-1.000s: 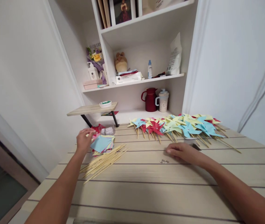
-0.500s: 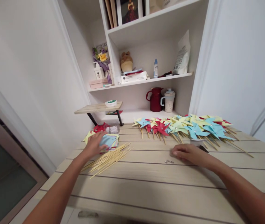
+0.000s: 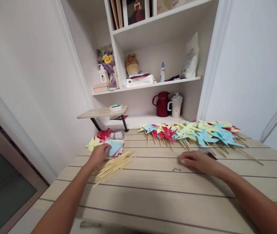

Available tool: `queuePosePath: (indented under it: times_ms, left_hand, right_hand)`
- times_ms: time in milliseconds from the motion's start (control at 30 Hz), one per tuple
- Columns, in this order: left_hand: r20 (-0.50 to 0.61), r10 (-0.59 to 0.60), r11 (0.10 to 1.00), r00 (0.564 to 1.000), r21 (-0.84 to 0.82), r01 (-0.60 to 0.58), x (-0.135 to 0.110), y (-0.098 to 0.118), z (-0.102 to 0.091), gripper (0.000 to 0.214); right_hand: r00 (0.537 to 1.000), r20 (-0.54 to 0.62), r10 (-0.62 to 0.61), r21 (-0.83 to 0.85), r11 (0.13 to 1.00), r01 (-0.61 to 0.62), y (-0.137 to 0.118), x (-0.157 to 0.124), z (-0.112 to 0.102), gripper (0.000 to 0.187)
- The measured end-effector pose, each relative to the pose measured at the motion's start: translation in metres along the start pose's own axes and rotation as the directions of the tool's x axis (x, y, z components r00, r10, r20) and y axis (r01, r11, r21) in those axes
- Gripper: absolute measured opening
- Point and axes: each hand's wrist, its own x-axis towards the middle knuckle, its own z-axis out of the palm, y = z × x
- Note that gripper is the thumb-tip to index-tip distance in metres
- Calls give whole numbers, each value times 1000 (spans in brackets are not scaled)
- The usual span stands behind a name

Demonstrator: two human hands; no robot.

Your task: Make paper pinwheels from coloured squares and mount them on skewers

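My left hand [image 3: 99, 155] is at the left edge of a stack of cut coloured paper, its fingertips closed on the light blue sheet [image 3: 115, 148] on top. Just in front of that hand lies a loose bundle of thin wooden sticks [image 3: 115, 167]. My right hand [image 3: 194, 159] rests on the table with its fingers curled together; whatever is inside them, if anything, is hidden. Several small metal pins [image 3: 176, 169] lie left of it. Behind it spreads a pile of finished paper pinwheels [image 3: 203, 136] on sticks, in blue, yellow and red.
Red paper pieces [image 3: 105, 133] and a clear packet [image 3: 117, 135] lie behind the stack. A small raised stand [image 3: 96, 112] bears a round white box [image 3: 115, 107]. A red jug [image 3: 162, 104] and a lidded cup [image 3: 176, 106] stand at the back, beneath the shelves.
My left hand has lowered and drawn slightly back from over the paper stack to its left edge, its fingers closing at the blue sheet. My right hand stays in place.
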Motion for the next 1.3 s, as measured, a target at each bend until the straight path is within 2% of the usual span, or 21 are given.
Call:
queuePosePath:
  times_ms: [100,167,333,533,833,1067,1300]
  left_hand:
    - [-53,-25,999,998,45,28,1,7,0,30]
    - [-55,-2,998,998,62,5,1,12,0,28]
    - [40,114,990,993,75,-117,-1,20,1,30]
    - [103,104,990,989,88,-113,0,12,5,33]
    - [183,149,988,972,5,-153,-3,16,3,45]
    - [149,177,983,973,-83,-166,0,10,4,34]
    - [88,113,982,990,-162,-97,4,0,6,48]
  right_hand:
    - [1000,7,0,-18,1000,0,-1,0,0,41]
    - [1000,-6,12,-32,999,-12,-3,-1,-1,42]
    - [999,-28,25,-23,999,-26,-8,-3,-1,41]
    - [999,-37,23,-13,1000,-23,-12,-4,0,37]
    - [999,-29,41,-4,999,-41,-11,-4,-1,38]
    - [998,-26,52,17,999,-52,-15,-6,0,35]
    - [998,-39,51,27,998,-50,-18,-7,-1,33]
